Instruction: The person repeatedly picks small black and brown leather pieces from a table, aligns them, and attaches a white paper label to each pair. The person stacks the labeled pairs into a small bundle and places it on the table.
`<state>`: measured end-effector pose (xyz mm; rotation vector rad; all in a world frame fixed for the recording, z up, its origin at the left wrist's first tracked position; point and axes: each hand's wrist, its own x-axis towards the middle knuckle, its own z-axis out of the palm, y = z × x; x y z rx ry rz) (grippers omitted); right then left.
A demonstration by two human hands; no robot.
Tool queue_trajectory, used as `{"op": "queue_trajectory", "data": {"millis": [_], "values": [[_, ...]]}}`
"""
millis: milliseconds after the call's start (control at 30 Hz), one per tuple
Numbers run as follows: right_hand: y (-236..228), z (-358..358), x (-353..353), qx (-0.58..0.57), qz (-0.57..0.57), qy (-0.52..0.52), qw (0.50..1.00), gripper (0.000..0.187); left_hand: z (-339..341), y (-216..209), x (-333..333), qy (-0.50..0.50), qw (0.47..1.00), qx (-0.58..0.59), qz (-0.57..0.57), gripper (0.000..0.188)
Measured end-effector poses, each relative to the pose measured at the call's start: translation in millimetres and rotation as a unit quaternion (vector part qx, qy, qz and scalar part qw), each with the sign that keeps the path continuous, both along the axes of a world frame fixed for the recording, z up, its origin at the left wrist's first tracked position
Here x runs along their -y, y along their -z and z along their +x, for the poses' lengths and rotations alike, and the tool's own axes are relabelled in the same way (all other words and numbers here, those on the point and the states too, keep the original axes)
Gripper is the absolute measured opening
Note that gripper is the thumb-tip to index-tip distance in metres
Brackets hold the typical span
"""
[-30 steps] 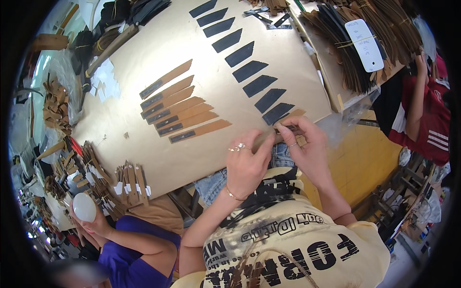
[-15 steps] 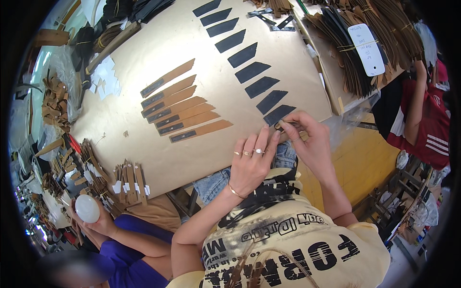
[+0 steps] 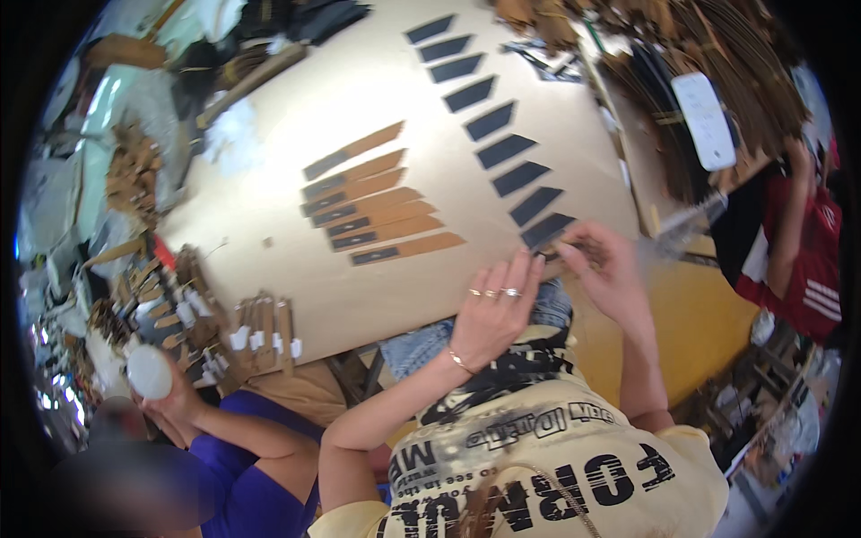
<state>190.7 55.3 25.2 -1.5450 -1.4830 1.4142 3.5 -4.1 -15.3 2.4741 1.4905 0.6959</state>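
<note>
Dark, slant-ended strips (image 3: 518, 178) lie in a long diagonal row on the paper-covered table (image 3: 359, 305). At its near end, my two hands meet beside the closest black strip (image 3: 547, 229). My left hand (image 3: 495, 303), wearing rings and a bracelet, has its fingers stretched out, tips touching or almost touching that strip's lower end. Its thumb is hidden. My right hand (image 3: 608, 269) has thumb and index finger pinched at the strip's right side; what is between them is blurred. Left of the row lie several tan strips (image 3: 408, 247) with dark ends.
Bundled brown strips (image 3: 749, 81) with a white tag (image 3: 702, 121) stand at the far right. Short tagged pieces (image 3: 265, 327) lie at the near left edge. A person in purple (image 3: 260, 448) sits left, holding a whitish round object (image 3: 150, 372). Another person in red (image 3: 812, 251) is at right.
The whole view has shifted, so the table and strips appear farther right and slightly lower. My hands stay together at the nearest black strip, with little finger movement visible.
</note>
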Motion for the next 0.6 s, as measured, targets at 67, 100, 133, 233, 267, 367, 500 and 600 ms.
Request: {"op": "queue_trajectory", "data": {"millis": [67, 100, 133, 233, 267, 367, 500, 600], "values": [[-2.2, 1.0, -2.9, 0.008, 0.007, 0.020, 1.000, 0.009, -0.5, -2.9, -0.2, -0.005, 1.000, -0.007, -0.004, 0.045], [-4.0, 0.7, -5.2, 0.039, 0.017, 0.032, 0.999, 0.009, -0.2, -4.4, -0.9, -0.012, 1.000, -0.018, 0.003, 0.044], [-7.1, 0.0, -5.9, 0.071, 0.003, 0.052, 0.996, 0.010, 0.8, -6.6, -1.0, -0.012, 1.000, -0.029, -0.001, 0.043], [-15.1, -3.1, -8.4, 0.132, 0.065, -0.035, 0.988, 0.011, 1.1, -9.0, -5.9, -0.018, 0.999, -0.035, 0.014, 0.041], [-15.4, -6.2, -8.1, 0.115, 0.095, -0.049, 0.988, 0.011, 1.6, -9.2, -7.5, -0.019, 0.999, -0.029, 0.020, 0.041], [-16.1, -11.8, -2.9, 0.104, 0.102, -0.048, 0.988, 0.011, -1.7, -10.7, -7.5, -0.023, 0.999, 0.035, -0.005, 0.038], [-11.7, -10.2, 0.2, 0.116, 0.094, -0.030, 0.988, 0.012, -38.2, -19.2, -13.3, -0.041, 0.989, 0.139, -0.030, 0.039], [-7.7, -10.1, -0.5, 0.097, 0.103, -0.025, 0.990, 0.013, -115.4, -30.8, -44.9, -0.235, 0.970, 0.039, 0.054, 0.026]]}}
